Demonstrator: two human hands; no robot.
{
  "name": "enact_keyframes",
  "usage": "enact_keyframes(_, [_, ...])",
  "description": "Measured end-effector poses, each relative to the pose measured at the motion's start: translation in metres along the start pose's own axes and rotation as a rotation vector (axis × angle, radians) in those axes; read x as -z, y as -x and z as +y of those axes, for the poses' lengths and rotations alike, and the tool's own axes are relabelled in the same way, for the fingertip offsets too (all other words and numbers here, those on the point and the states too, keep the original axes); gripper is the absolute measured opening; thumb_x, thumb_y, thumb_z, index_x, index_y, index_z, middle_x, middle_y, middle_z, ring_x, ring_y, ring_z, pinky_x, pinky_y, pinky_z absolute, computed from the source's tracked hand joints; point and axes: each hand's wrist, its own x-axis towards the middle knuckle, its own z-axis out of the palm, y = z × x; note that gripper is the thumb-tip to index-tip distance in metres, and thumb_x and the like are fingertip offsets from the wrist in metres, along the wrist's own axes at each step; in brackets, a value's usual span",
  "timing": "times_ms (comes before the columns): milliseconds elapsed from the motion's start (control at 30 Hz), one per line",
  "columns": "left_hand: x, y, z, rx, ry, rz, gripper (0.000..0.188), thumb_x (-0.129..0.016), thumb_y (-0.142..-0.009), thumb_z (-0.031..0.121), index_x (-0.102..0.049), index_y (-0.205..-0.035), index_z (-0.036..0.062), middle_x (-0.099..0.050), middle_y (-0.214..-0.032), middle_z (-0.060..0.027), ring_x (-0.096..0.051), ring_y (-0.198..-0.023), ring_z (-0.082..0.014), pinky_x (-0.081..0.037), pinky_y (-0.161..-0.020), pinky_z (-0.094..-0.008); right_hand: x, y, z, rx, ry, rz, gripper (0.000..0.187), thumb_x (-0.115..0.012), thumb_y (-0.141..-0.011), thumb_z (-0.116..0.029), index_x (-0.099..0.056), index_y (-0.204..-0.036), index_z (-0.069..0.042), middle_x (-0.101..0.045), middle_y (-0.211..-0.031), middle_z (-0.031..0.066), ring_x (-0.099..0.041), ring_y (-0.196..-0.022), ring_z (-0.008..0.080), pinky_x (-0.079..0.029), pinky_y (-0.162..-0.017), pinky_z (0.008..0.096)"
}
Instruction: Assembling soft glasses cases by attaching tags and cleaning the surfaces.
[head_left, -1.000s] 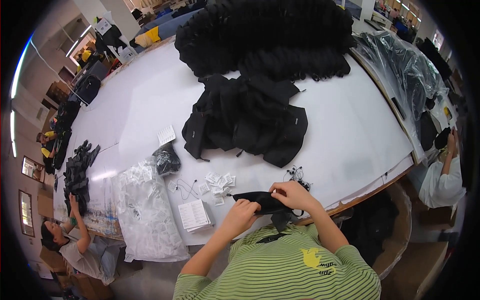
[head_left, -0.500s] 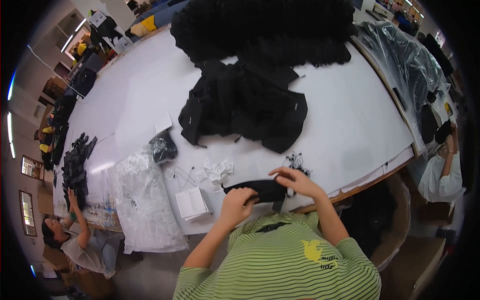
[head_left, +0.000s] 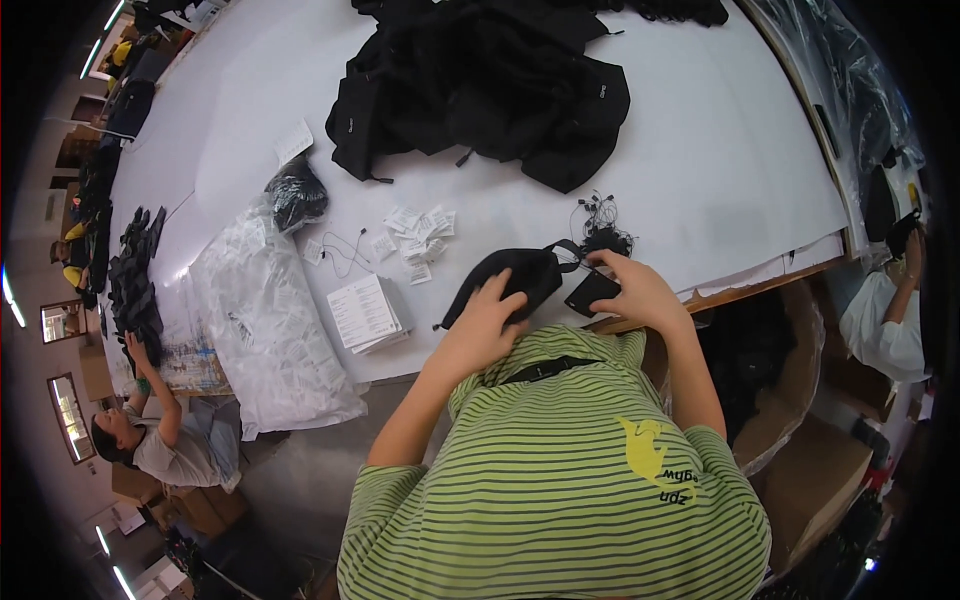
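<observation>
A dark fabric piece (head_left: 515, 278) with a looped strap, a cap or pouch by its shape, lies at the table's near edge. My left hand (head_left: 485, 325) rests on its near side with the fingers apart. At the piece's right end my right hand (head_left: 645, 297) pinches a small black hang tag (head_left: 592, 292) between thumb and fingers. Just beyond that hand is a tangle of black tag cords (head_left: 606, 238). Left of the fabric are small white labels (head_left: 420, 235) in a loose pile and a stack of white printed cards (head_left: 368, 312).
Black garments (head_left: 480, 90) lie across the table's far middle. A clear bag of white labels (head_left: 265, 330) and a black plastic-wrapped bundle (head_left: 297, 195) are at left. A co-worker (head_left: 170, 440) handles black pieces farther left; another person (head_left: 885, 325) is at right.
The view has tipped nearer, so table things sit higher. My right hand has come down from above the fabric and now pinches the black tag. My left fingers have spread over the fabric.
</observation>
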Motion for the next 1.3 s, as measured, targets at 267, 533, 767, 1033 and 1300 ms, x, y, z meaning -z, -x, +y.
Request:
enact_keyframes(267, [0.010,-0.008,0.004,0.171,0.046,-0.151,0.024,-0.061,-0.085,0.016,-0.053,-0.102,0.0015,-0.062,-0.110,-0.0178,-0.056,-0.102,-0.0348,-0.045,-0.086,-0.0406,-0.005,0.011,0.009,0.026,-0.230,0.131,0.039,-0.073,-0.075,-0.021,-0.060,-0.108,-0.005,-0.064,-0.094,0.0066,-0.058,-0.085,0.0193,-0.046,-0.077,0.0308])
enact_keyframes(533, [-0.006,-0.005,-0.002,0.259,0.183,0.031,0.049,-0.060,-0.087,0.022,-0.042,-0.128,0.0040,-0.067,-0.101,-0.0156,-0.062,-0.092,-0.0362,-0.048,-0.077,-0.0391,-0.076,-0.005,0.009,0.057,0.175,0.269,0.052,-0.076,-0.067,-0.017,-0.053,-0.110,-0.003,-0.051,-0.091,0.0115,-0.052,-0.087,0.0287,-0.045,-0.079,0.0377])
enact_keyframes(767, [-0.002,-0.001,-0.017,0.260,0.191,0.025,0.046,-0.058,-0.088,0.026,-0.045,-0.127,0.0047,-0.067,-0.099,-0.0146,-0.063,-0.089,-0.0355,-0.048,-0.077,-0.0387,-0.038,0.012,0.006,0.327,0.363,0.436,0.033,-0.074,-0.069,-0.014,-0.060,-0.099,-0.008,-0.053,-0.086,0.0096,-0.053,-0.082,0.0268,-0.045,-0.075,0.0336])
enact_keyframes(1033, [-0.004,0.001,-0.031,0.225,0.220,0.084,0.038,-0.056,-0.089,0.025,-0.051,-0.119,0.0026,-0.063,-0.089,-0.0238,-0.059,-0.084,-0.0408,-0.045,-0.072,-0.0425,-0.038,0.018,0.025,-0.073,-0.827,0.104,0.035,-0.065,-0.083,-0.009,-0.061,-0.116,0.001,-0.067,-0.096,0.0056,-0.063,-0.079,0.0130,-0.050,-0.073,0.0267])
enact_keyframes(1300, [-0.002,0.002,-0.029,0.249,0.267,0.124,0.032,-0.056,-0.090,0.024,-0.054,-0.112,0.0013,-0.061,-0.081,-0.0233,-0.057,-0.076,-0.0411,-0.044,-0.067,-0.0416,-0.050,0.012,0.024,-0.484,-1.386,-0.103,0.039,-0.058,-0.087,-0.016,-0.055,-0.120,0.005,-0.063,-0.110,0.0148,-0.064,-0.095,0.0197,-0.051,-0.085,0.0328])
